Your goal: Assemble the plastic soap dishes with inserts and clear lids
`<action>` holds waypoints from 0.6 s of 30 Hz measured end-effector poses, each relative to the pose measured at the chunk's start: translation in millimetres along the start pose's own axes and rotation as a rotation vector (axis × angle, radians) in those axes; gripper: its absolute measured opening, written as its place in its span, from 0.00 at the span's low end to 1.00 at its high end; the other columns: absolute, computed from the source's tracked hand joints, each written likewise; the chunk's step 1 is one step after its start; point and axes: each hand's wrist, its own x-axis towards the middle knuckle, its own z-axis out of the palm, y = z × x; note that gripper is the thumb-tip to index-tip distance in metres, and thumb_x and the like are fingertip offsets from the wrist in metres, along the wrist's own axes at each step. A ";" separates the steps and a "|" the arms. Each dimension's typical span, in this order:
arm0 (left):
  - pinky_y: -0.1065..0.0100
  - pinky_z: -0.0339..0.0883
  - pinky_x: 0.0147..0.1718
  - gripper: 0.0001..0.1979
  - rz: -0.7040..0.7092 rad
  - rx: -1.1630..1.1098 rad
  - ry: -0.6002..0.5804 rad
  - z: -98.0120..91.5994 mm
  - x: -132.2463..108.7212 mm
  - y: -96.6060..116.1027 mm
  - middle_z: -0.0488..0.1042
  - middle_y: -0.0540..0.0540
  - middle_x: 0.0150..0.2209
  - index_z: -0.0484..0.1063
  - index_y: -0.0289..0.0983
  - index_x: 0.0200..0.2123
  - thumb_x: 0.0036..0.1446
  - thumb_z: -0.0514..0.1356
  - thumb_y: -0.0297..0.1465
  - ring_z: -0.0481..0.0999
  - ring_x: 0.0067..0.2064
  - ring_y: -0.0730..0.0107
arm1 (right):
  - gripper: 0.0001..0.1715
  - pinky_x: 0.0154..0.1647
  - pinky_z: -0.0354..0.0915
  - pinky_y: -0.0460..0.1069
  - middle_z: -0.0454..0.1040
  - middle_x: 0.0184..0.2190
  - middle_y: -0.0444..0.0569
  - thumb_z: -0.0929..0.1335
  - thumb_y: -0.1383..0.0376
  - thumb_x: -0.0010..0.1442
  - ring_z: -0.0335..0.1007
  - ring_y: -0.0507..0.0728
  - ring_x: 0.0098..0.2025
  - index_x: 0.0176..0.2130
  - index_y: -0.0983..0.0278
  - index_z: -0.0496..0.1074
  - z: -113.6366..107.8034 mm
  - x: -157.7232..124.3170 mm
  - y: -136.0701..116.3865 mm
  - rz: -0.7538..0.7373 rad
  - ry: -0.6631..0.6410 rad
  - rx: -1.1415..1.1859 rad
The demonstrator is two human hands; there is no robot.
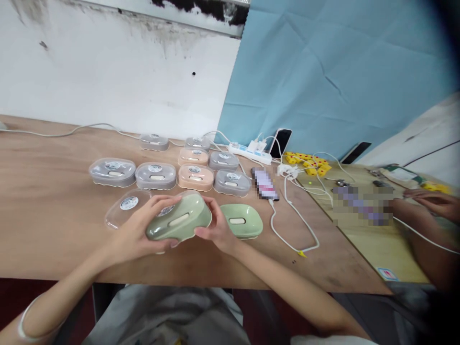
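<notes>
A green soap box with a clear lid and a round sticker is tilted above the table, held between both hands. My left hand grips its left end, thumb low at the front and fingers over the top. At the right end my right hand closes round it, thumb on the near edge. Just right of that hand lies a green soap dish with no lid. A loose clear lid with a sticker rests behind my left forearm.
Several lidded grey soap boxes and pink soap boxes stand in rows behind. A phone with a white cable lies right, near a power strip. Another person's hand is at the adjoining table.
</notes>
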 end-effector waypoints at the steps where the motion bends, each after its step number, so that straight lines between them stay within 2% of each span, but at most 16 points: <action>1: 0.57 0.65 0.51 0.34 0.017 0.014 -0.020 -3.0 7.1 -3.0 0.57 0.45 0.59 0.52 0.50 0.61 0.54 0.62 0.38 0.64 0.57 0.54 | 0.42 0.54 0.63 0.55 0.65 0.51 0.48 0.79 0.58 0.36 0.63 0.59 0.54 0.48 0.56 0.61 -2.3 3.4 -1.1 0.012 0.003 -0.003; 4: 0.55 0.64 0.51 0.34 0.042 0.099 -0.079 -8.0 29.0 -16.3 0.57 0.42 0.59 0.51 0.47 0.63 0.55 0.60 0.40 0.65 0.56 0.53 | 0.45 0.59 0.59 0.57 0.60 0.58 0.49 0.78 0.58 0.40 0.57 0.60 0.61 0.53 0.55 0.58 -10.9 9.4 -8.5 0.019 0.024 -0.042; 6: 0.51 0.64 0.51 0.35 0.066 0.213 -0.088 -6.3 41.6 -27.5 0.55 0.39 0.59 0.51 0.45 0.63 0.55 0.60 0.42 0.63 0.57 0.48 | 0.46 0.62 0.57 0.59 0.55 0.62 0.50 0.76 0.57 0.46 0.53 0.60 0.64 0.58 0.54 0.53 -18.9 5.8 -18.2 -0.044 0.067 -0.157; 8: 0.47 0.63 0.51 0.36 0.113 0.329 -0.094 -1.8 51.2 -38.4 0.53 0.36 0.60 0.53 0.44 0.63 0.54 0.60 0.43 0.61 0.58 0.43 | 0.46 0.63 0.54 0.61 0.53 0.63 0.52 0.73 0.59 0.53 0.53 0.60 0.64 0.62 0.53 0.47 -30.5 -5.5 -31.0 -0.212 0.142 -0.363; 10: 0.45 0.63 0.50 0.36 0.164 0.402 -0.120 3.1 57.8 -47.3 0.53 0.35 0.60 0.53 0.44 0.64 0.53 0.61 0.41 0.59 0.58 0.40 | 0.46 0.63 0.53 0.63 0.56 0.61 0.53 0.71 0.62 0.56 0.57 0.61 0.61 0.64 0.53 0.44 -47.4 -22.3 -44.3 -0.408 0.211 -0.576; 11: 0.44 0.63 0.49 0.36 0.183 0.426 -0.139 5.1 60.2 -50.6 0.53 0.34 0.60 0.53 0.44 0.64 0.53 0.61 0.40 0.59 0.58 0.40 | 0.45 0.63 0.53 0.63 0.59 0.60 0.53 0.71 0.63 0.56 0.59 0.61 0.61 0.64 0.54 0.45 -58.0 -31.6 -50.0 -0.446 0.219 -0.651; 12: 0.43 0.64 0.49 0.37 0.202 0.444 -0.154 6.7 62.2 -53.3 0.54 0.34 0.61 0.54 0.45 0.64 0.52 0.62 0.40 0.59 0.58 0.39 | 0.44 0.63 0.53 0.63 0.60 0.59 0.54 0.71 0.63 0.57 0.59 0.62 0.61 0.63 0.54 0.46 -69.9 -40.7 -54.6 -0.438 0.206 -0.701; 14: 0.42 0.63 0.48 0.38 0.232 0.462 -0.175 8.5 65.5 -57.5 0.53 0.34 0.61 0.53 0.45 0.64 0.52 0.62 0.39 0.59 0.58 0.37 | 0.42 0.65 0.50 0.63 0.58 0.61 0.54 0.71 0.63 0.56 0.55 0.61 0.63 0.63 0.54 0.49 -95.9 -57.1 -59.5 -0.308 0.181 -0.779; 18: 0.44 0.62 0.51 0.38 0.282 0.463 -0.188 9.1 71.6 -64.2 0.53 0.36 0.63 0.50 0.46 0.65 0.54 0.61 0.42 0.58 0.60 0.39 | 0.56 0.66 0.46 0.64 0.55 0.63 0.57 0.75 0.59 0.50 0.51 0.63 0.65 0.65 0.55 0.40 -139.1 -75.3 -54.3 -0.046 0.157 -0.849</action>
